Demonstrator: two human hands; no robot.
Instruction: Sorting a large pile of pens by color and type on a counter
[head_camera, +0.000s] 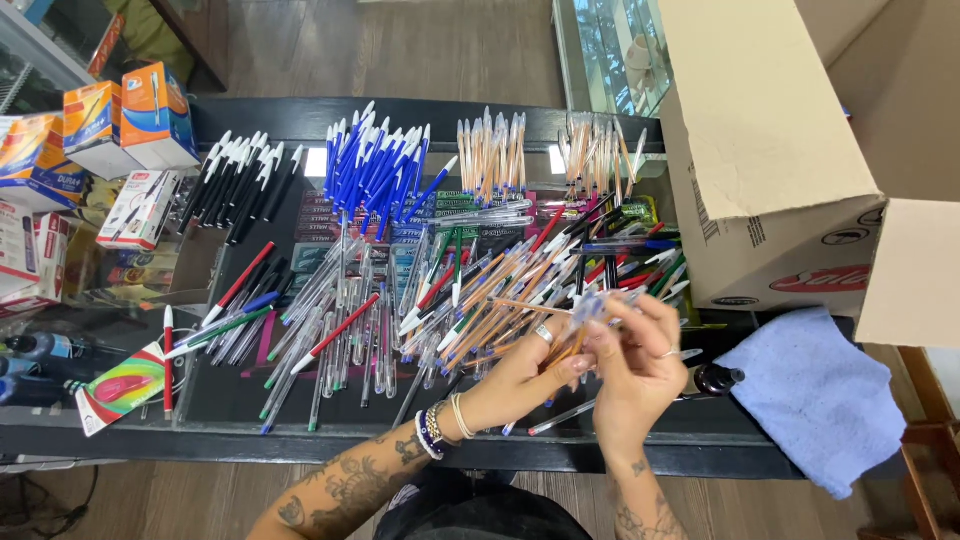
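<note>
Boxes in orange and blue (125, 120) stand at the far left of the dark surface (640, 445); a large brown carton (770, 150) sits far right. Near the middle, the left hand (525, 375) and right hand (640, 365) both pinch one clear-barrelled pen (590, 312), apparently blue-tipped, its long axis slanting from near left to far right.
</note>
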